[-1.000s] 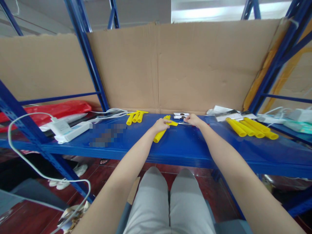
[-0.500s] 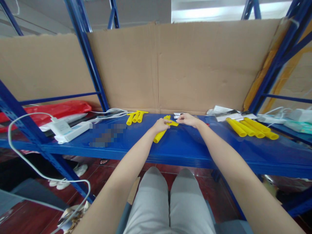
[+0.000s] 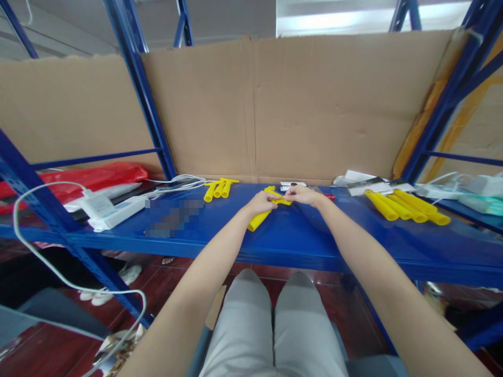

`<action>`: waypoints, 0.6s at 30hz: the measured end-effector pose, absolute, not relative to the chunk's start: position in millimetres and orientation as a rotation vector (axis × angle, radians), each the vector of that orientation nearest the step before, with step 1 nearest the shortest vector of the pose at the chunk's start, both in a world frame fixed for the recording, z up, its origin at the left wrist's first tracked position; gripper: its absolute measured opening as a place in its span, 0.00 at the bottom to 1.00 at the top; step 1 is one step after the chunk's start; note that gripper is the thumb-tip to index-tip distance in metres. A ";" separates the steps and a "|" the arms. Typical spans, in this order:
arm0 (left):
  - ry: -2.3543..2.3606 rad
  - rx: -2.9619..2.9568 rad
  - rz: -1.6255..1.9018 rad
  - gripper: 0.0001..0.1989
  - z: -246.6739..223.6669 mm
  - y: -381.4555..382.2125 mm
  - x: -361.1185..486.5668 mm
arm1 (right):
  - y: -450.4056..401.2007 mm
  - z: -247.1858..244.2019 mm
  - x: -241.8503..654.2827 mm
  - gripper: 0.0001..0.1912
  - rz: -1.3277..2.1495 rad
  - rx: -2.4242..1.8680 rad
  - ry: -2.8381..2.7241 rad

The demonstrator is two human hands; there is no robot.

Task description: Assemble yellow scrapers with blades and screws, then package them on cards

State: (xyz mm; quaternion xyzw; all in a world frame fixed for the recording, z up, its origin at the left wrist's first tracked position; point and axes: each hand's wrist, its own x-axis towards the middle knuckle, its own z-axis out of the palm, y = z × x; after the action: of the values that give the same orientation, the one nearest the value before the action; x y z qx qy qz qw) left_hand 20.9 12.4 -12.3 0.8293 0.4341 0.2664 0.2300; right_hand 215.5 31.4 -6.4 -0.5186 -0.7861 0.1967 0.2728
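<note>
My left hand [image 3: 262,203] is closed around a yellow T-shaped tool [image 3: 257,221] with a thick round handle, just above the blue shelf top. The handle slants toward me, and its crosspiece points to the right. At the right end of that crosspiece, my right hand [image 3: 302,196] has its fingertips pinched together. Whatever is between them is too small to make out. Several more yellow T-shaped tools [image 3: 222,188] lie side by side farther back on the left.
Several yellow tubes [image 3: 401,205] lie at the right, by black-and-white packets [image 3: 367,187]. A small red-ended item [image 3: 330,197] is behind my right wrist. A white power strip [image 3: 118,213] with cables lies left. Cardboard [image 3: 314,104] stands along the back. Blue posts [image 3: 147,104] flank the shelf.
My right hand has moved slightly left, bringing its fingertips onto the crosspiece's end. The red-ended item now shows more. My left hand still grips the yellow tool in nearly the same place.
</note>
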 end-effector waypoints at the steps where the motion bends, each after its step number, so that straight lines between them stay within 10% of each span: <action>1: 1.194 2.280 0.736 0.23 -12.9 13.0 20.8 | 30.4 -5.9 215.0 0.07 0.517 -1.409 -2.108; 18: 1.165 2.291 0.757 0.23 -13.2 11.1 19.8 | 24.7 -6.1 207.5 0.03 0.498 -1.466 -2.012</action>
State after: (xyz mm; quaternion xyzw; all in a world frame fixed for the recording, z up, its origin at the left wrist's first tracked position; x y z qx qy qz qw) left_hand 19.8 11.1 -13.2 0.8323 0.4233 0.2749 0.2290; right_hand 207.5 24.7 -6.1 -0.5513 -0.7569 0.1873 0.2968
